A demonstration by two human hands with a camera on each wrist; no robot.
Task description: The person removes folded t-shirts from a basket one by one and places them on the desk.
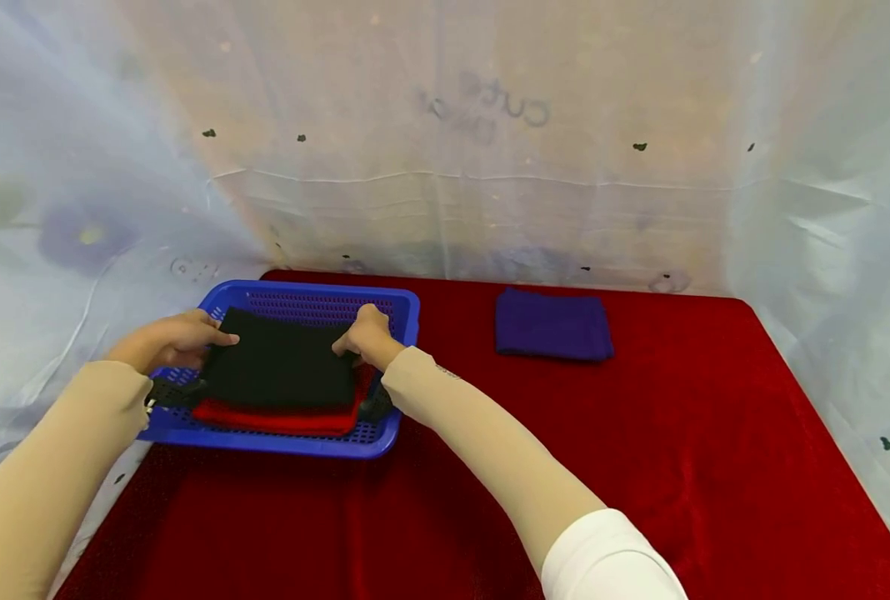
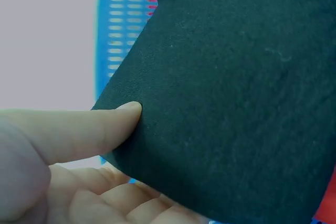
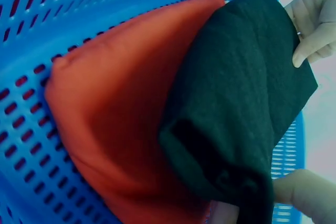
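Over on the far left, the left hand (image 1: 163, 340) is on the left edge of the black cloth (image 1: 280, 360). The left wrist view shows it clearly: thumb (image 2: 84, 129) flat on top of the fabric, fingers (image 2: 131, 203) curled in underneath, so that edge is pinched and raised off what lies below.

Moving in, the black cloth is folded into a rectangle, its longer side running left to right between the two hands. It sits on a folded red cloth (image 1: 272, 417), whose front edge peeks out on the near side. Both lie in the blue basket (image 1: 317, 293), a shallow slotted tray at the back-left of the red tablecloth (image 1: 640, 467).

Next, the right hand (image 1: 368, 336) is at the cloth's right edge, knuckles up, fingers curled down over it. In the right wrist view the black fabric bunches up at that hand, with a fingertip (image 3: 304, 195) beside the gathered fold; it looks like a grip, though the thumb's hold is mostly hidden.

So here's the geometry: the cloth lies directly between the hands, one short end in each, neither hand nearer than the other. Any lift would have to come straight up from both ends, with the red cloth staying underneath.

Further right, well apart from the basket, a folded purple cloth (image 1: 553, 326) lies alone near the back of the table, nearer the right arm. Pale sheeting (image 1: 490, 167) hangs behind it all.
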